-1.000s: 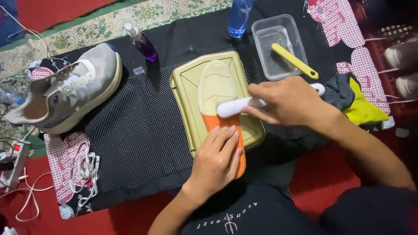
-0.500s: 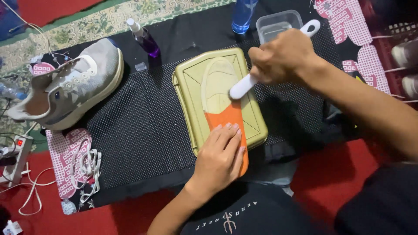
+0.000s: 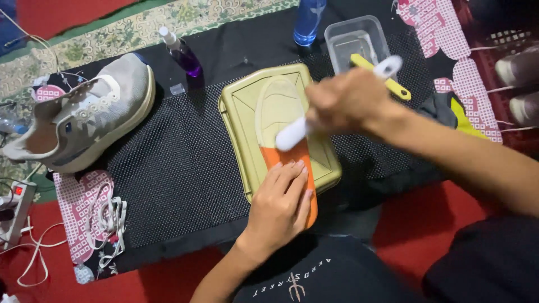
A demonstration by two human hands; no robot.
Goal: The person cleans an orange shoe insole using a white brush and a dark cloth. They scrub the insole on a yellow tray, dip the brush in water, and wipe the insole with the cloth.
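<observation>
A cream and orange shoe insole [image 3: 279,112] lies on an olive-yellow tray [image 3: 238,120] on a black dotted mat. My left hand [image 3: 281,205] presses flat on the insole's orange heel end, fingers together. My right hand [image 3: 345,104] grips a white-handled brush [image 3: 292,134], its head down over the middle of the insole, the handle end sticking up to the right. The right hand is blurred with motion.
A grey sneaker [image 3: 84,120] without laces sits at the left, white laces [image 3: 109,219] below it. A purple spray bottle [image 3: 181,51], a blue bottle [image 3: 309,22] and a clear tub [image 3: 359,42] holding a yellow brush [image 3: 382,76] stand behind the tray. A power strip [image 3: 14,205] lies far left.
My right hand has come back from beside the clear tub with the brush, moving down and left onto the insole. The left hand stays pressed on the heel end.
</observation>
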